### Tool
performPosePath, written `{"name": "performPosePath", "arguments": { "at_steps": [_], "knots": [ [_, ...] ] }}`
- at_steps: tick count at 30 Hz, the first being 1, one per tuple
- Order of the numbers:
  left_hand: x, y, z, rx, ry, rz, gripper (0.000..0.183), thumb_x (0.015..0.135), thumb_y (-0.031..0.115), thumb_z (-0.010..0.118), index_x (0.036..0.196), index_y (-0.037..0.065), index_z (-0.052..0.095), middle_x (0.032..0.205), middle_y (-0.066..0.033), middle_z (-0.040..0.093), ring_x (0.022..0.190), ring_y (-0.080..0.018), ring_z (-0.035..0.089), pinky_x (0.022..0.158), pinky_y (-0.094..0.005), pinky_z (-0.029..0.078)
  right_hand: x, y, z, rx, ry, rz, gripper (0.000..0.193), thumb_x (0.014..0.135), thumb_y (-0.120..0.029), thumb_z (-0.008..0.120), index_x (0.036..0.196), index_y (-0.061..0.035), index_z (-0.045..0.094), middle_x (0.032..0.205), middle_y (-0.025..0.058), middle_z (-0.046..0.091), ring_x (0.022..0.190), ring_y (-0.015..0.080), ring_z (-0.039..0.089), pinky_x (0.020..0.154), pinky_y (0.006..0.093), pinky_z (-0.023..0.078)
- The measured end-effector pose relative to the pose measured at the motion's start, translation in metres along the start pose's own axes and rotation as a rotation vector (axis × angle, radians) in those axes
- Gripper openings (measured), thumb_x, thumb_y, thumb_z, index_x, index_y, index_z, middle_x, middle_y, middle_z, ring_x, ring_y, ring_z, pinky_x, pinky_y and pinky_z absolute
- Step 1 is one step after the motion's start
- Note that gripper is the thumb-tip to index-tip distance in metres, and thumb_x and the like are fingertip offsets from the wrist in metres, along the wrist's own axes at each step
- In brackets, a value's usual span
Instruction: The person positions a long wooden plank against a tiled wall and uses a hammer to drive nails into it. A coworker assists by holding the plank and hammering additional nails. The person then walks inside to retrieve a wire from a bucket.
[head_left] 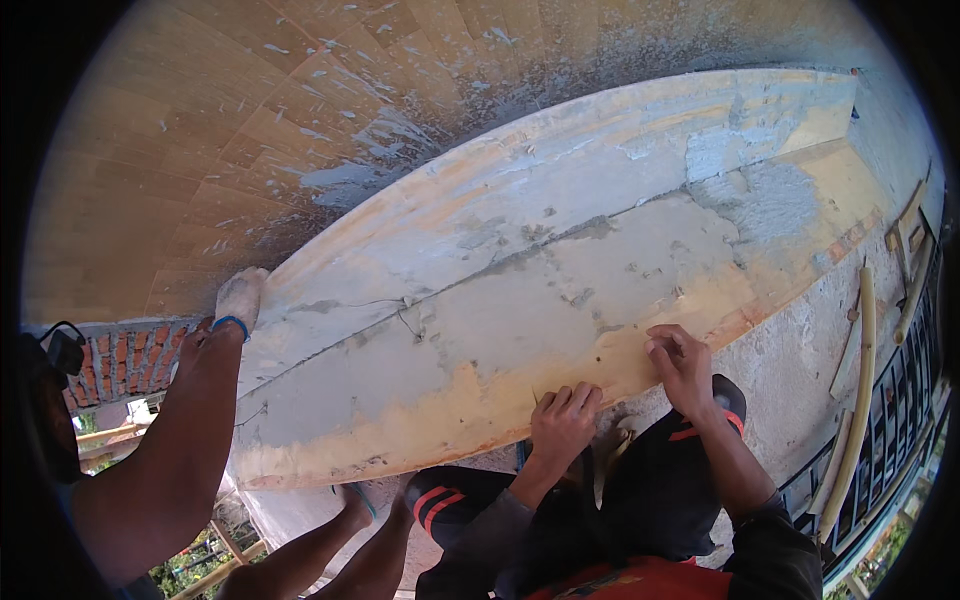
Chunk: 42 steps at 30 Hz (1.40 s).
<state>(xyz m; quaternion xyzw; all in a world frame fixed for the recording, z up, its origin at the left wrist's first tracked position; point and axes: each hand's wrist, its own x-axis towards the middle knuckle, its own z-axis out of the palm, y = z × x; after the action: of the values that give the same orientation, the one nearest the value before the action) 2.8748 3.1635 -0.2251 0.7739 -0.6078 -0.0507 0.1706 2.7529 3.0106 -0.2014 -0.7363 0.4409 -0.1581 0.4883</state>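
A long ledge [560, 270] smeared with grey mortar stretches across the view, tan along its near edge and split lengthwise by a dark seam. My left hand [565, 425] rests at that near edge, fingers curled; a thin sliver shows by its fingertips, too small to name. To its right, my right hand [682, 372] is pinched just above the surface, and what it holds, if anything, I cannot make out. A thin dark strand [402, 306] lies across the seam. At the left end, a co-worker's gloved hand [240, 298] with a blue cuff touches the ledge's far edge.
Behind the ledge rises a tan tiled wall [200, 170] spattered with mortar. Exposed brickwork [130, 360] shows at left, above the co-worker's bare legs [310, 550]. At right stand a black railing [890, 430] and a bamboo pole [855, 400], with wood scraps.
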Motion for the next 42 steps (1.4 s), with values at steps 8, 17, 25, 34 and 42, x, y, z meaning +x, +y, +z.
{"name": "performPosePath", "arguments": {
  "at_steps": [8, 17, 25, 34, 42],
  "knots": [
    [-0.029, -0.002, 0.058, 0.030, -0.140, -0.053, 0.026, 0.063, 0.010, 0.062, 0.089, 0.012, 0.060, 0.080, -0.0034, 0.051, 0.077, -0.0235, 0.052, 0.065, -0.0363, 0.042, -0.078, -0.048, -0.024, -0.018, -0.385, 0.047, 0.023, 0.079, -0.010, 0.066, 0.098, 0.0017, 0.059, 0.078, 0.0144, 0.064, 0.075, 0.0285, 0.066, 0.068, 0.0347, 0.051],
    [-0.086, 0.034, -0.030, -0.440, -0.928, -0.576, 0.038, 0.079, 0.024, 0.060, 0.111, 0.003, 0.055, 0.104, -0.0190, 0.062, 0.096, -0.0365, 0.060, 0.081, -0.0456, 0.048, -0.155, -0.095, -0.008, -0.128, -0.413, 0.353, 0.026, 0.080, -0.021, 0.064, 0.099, -0.0024, 0.061, 0.082, 0.0167, 0.066, 0.077, 0.0319, 0.065, 0.067, 0.0390, 0.051],
    [-0.194, 0.073, -0.187, -0.555, -0.862, -0.817, 0.036, 0.083, 0.034, 0.057, 0.107, 0.007, 0.060, 0.105, -0.0169, 0.062, 0.095, -0.0348, 0.060, 0.082, -0.0447, 0.047, -0.248, -0.111, -0.027, -0.349, -0.658, 0.496, 0.027, 0.079, -0.027, 0.065, 0.094, -0.0050, 0.064, 0.082, 0.0170, 0.066, 0.081, 0.0340, 0.064, 0.073, 0.0407, 0.051],
    [-0.221, 0.172, -0.260, -0.631, -1.015, -1.201, 0.104, 0.071, 0.061, 0.064, 0.141, -0.002, 0.019, 0.127, -0.0351, 0.040, 0.113, -0.0479, 0.048, 0.095, -0.0472, 0.042, -0.112, -0.165, -0.063, -0.352, -0.474, 0.276, 0.026, 0.082, -0.025, 0.063, 0.096, -0.0024, 0.063, 0.083, 0.0182, 0.066, 0.080, 0.0335, 0.066, 0.069, 0.0399, 0.052],
    [-0.191, 0.214, -0.246, -0.340, -1.002, -1.289, 0.089, 0.071, 0.044, 0.069, 0.137, 0.002, 0.027, 0.116, -0.0286, 0.043, 0.102, -0.0439, 0.051, 0.082, -0.0488, 0.047, 0.113, -0.218, 0.015, -0.460, -0.331, -0.306, 0.021, 0.084, -0.018, 0.060, 0.096, -0.0007, 0.059, 0.083, 0.0195, 0.065, 0.078, 0.0335, 0.065, 0.068, 0.0429, 0.051]
  ]
}}
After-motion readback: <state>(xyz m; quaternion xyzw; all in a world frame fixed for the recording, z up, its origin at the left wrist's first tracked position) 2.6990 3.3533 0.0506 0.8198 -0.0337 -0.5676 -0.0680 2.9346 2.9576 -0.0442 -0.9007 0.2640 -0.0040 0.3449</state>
